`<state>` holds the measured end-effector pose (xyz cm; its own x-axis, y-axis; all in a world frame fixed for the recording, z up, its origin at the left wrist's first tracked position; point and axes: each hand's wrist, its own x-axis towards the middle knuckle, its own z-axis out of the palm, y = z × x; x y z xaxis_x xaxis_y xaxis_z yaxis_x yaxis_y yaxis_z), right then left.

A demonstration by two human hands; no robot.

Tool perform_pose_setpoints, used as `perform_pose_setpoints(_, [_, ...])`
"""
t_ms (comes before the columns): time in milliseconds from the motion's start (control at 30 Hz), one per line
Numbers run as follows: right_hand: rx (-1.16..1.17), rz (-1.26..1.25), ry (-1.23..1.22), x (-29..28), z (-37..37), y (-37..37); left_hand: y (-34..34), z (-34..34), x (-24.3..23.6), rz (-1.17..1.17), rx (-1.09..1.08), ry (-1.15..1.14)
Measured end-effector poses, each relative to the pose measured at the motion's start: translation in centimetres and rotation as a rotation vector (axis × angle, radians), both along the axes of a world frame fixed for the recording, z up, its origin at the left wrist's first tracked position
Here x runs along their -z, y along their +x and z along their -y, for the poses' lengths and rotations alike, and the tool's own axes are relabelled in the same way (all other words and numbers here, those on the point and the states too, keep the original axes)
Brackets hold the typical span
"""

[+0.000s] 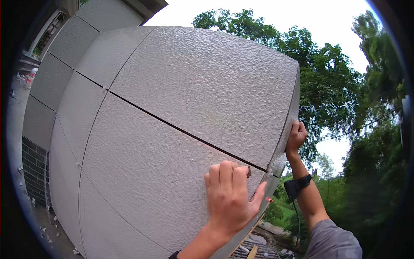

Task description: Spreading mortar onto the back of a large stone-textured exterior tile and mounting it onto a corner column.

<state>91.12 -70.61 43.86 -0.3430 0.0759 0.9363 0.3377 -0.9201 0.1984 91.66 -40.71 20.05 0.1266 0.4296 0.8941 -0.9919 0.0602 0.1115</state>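
A wall of pale grey textured panels fills the middle, with a dark straight joint slanting across it. My left hand is against the lower panel just under this joint, near the right corner. Its fingers are bent and close together, the thumb stretched toward the panel's edge. A small dark piece shows at the index finger; its kind is unclear. Farther right, my right hand is closed in a fist against the side edge of the upper panel, and its palm side is hidden. A small pale clip sits at the joint's right end.
A thin string runs down across the lower panels. Dark brickwork and littered ground lie at left. Below the right edge are metal bars and a wooden strip. Trees stand behind.
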Motion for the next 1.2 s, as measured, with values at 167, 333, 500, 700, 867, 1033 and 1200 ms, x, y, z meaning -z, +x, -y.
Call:
perform_pose_setpoints(167, [-0.013, -0.003, -0.020, -0.2, 0.5, 0.2, 0.3, -0.2, 1.1, -0.043, -0.009, 0.029])
perform_pose_setpoints(333, [-0.013, -0.008, -0.003, -0.5, 1.1, 0.3, 0.3, -0.2, 1.5, -0.061, 0.000, 0.037])
perform_pose_setpoints(500, [-0.012, -0.006, 0.006, -0.3, 0.7, 0.3, 0.2, -0.7, 3.0, -0.087, -0.013, 0.069])
perform_pose_setpoints(700, [-0.096, -0.038, -0.005, -0.3, 0.6, 0.2, -0.6, -1.7, 13.4, -0.241, -0.022, 0.046])
perform_pose_setpoints(867, [-0.022, -0.037, -0.024, -0.8, 1.6, -0.1, 1.1, -1.4, 17.3, -0.262, -0.080, 0.043])
perform_pose_setpoints(1033, [-0.115, -0.060, -0.026, -1.1, 1.9, 0.2, 1.9, -1.8, 17.8, -0.233, -0.146, 0.082])
perform_pose_setpoints(1200, [-0.124, -0.052, -0.004, -0.6, 1.2, 0.9, 1.8, -2.1, 17.3, -0.286, -0.238, 0.119])
